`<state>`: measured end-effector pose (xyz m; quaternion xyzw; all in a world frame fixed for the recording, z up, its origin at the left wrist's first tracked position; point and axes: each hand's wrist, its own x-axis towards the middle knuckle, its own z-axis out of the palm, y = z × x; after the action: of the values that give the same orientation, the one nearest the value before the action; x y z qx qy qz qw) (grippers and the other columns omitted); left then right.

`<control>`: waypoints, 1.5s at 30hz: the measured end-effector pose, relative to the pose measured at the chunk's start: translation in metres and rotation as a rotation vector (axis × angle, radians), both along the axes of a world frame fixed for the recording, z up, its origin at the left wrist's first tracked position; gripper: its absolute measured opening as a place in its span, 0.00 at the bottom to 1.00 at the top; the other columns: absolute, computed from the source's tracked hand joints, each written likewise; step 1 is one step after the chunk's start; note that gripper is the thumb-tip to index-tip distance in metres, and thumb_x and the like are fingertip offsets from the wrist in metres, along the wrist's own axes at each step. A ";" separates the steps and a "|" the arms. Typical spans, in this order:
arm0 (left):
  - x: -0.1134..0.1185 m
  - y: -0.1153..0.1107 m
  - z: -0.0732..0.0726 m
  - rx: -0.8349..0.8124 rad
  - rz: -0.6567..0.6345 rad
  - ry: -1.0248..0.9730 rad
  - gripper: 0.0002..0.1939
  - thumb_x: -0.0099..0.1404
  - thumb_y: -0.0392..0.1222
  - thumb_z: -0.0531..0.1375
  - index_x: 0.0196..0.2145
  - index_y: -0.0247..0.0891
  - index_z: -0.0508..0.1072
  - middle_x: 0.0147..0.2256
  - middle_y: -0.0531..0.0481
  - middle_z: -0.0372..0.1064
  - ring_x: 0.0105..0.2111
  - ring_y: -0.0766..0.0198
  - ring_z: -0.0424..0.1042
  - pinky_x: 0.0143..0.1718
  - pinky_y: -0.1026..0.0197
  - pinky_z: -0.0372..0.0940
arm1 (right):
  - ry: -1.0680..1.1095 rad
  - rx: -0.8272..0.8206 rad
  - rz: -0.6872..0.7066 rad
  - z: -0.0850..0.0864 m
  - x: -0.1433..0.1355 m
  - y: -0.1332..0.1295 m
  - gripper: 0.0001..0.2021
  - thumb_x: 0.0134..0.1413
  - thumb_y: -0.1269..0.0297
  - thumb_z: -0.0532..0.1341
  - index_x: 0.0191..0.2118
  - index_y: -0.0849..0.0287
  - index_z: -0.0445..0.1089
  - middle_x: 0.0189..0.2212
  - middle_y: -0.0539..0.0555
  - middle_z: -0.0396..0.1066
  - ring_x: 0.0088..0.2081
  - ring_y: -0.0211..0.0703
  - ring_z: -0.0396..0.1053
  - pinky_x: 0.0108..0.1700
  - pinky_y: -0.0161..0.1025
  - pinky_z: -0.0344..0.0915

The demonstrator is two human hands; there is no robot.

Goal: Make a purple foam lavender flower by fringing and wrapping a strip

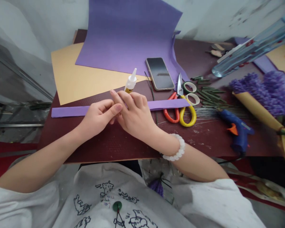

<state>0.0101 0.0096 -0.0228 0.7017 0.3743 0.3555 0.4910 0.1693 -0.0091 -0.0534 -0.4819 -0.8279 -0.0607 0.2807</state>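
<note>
A long purple paper strip (68,111) runs left to right across the brown table, its middle hidden behind my hands. My left hand (98,115) is closed, thumb against curled fingers, and touches my right hand; what lies in its pinch is hidden. My right hand (136,112), a white bead bracelet (179,148) on its wrist, has its fingers bent and apart above the strip, with nothing visible in them. Just behind them a white-capped glue bottle (130,83) stands upright. Scissors (180,103) with red and yellow handles lie at the strip's right end.
Behind are a large purple sheet (130,34), a tan sheet (71,69) and a phone (160,73). To the right lie tape rolls (192,98), green stems (210,95), a blue glue gun (238,129), purple flowers (263,90) and a clear bottle (249,47).
</note>
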 end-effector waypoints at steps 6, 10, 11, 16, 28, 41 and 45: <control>-0.002 0.002 -0.001 0.050 -0.085 -0.031 0.14 0.67 0.46 0.56 0.28 0.36 0.69 0.22 0.54 0.63 0.24 0.69 0.64 0.30 0.64 0.62 | 0.014 0.054 -0.006 0.001 0.002 0.002 0.28 0.58 0.66 0.50 0.65 0.59 0.50 0.54 0.62 0.62 0.49 0.54 0.58 0.52 0.53 0.56; -0.001 0.002 -0.001 0.054 -0.081 -0.073 0.09 0.65 0.41 0.59 0.28 0.36 0.72 0.23 0.54 0.64 0.24 0.70 0.64 0.29 0.65 0.62 | 0.052 0.048 0.026 0.000 0.003 0.004 0.31 0.57 0.65 0.51 0.66 0.60 0.46 0.54 0.61 0.62 0.48 0.53 0.58 0.53 0.54 0.57; 0.000 0.002 -0.001 0.051 -0.072 -0.087 0.07 0.63 0.40 0.60 0.28 0.36 0.73 0.24 0.54 0.65 0.23 0.71 0.64 0.29 0.65 0.62 | 0.065 0.033 0.033 0.000 0.004 0.004 0.31 0.57 0.64 0.51 0.66 0.59 0.45 0.54 0.61 0.62 0.48 0.53 0.58 0.54 0.54 0.57; 0.001 0.000 -0.002 -0.018 -0.039 -0.170 0.10 0.57 0.42 0.67 0.25 0.36 0.70 0.24 0.55 0.66 0.23 0.71 0.64 0.26 0.66 0.62 | 0.109 0.009 0.062 0.001 0.006 0.005 0.31 0.58 0.63 0.49 0.66 0.60 0.44 0.54 0.61 0.62 0.47 0.53 0.58 0.54 0.55 0.57; 0.003 -0.003 -0.005 0.271 0.074 0.043 0.19 0.66 0.54 0.56 0.24 0.37 0.66 0.23 0.53 0.64 0.25 0.68 0.64 0.27 0.64 0.59 | 0.066 -0.090 0.150 0.005 -0.004 -0.005 0.29 0.57 0.69 0.49 0.65 0.67 0.49 0.58 0.63 0.62 0.54 0.53 0.57 0.57 0.54 0.56; -0.002 0.002 -0.001 0.303 0.150 -0.069 0.12 0.64 0.49 0.60 0.28 0.39 0.73 0.25 0.53 0.68 0.28 0.66 0.69 0.38 0.61 0.64 | 0.278 -0.159 0.303 0.007 0.003 0.000 0.38 0.54 0.72 0.50 0.69 0.59 0.32 0.56 0.59 0.63 0.54 0.48 0.59 0.57 0.52 0.57; -0.001 0.001 -0.001 0.214 0.087 -0.094 0.13 0.55 0.47 0.67 0.23 0.37 0.71 0.26 0.53 0.70 0.29 0.66 0.68 0.34 0.63 0.64 | 0.254 -0.124 0.335 0.006 0.001 -0.001 0.40 0.52 0.73 0.51 0.68 0.58 0.32 0.58 0.60 0.61 0.55 0.49 0.58 0.57 0.54 0.57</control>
<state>0.0094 0.0111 -0.0239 0.7158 0.3410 0.4469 0.4143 0.1698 -0.0104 -0.0474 -0.3576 -0.8566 0.0989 0.3586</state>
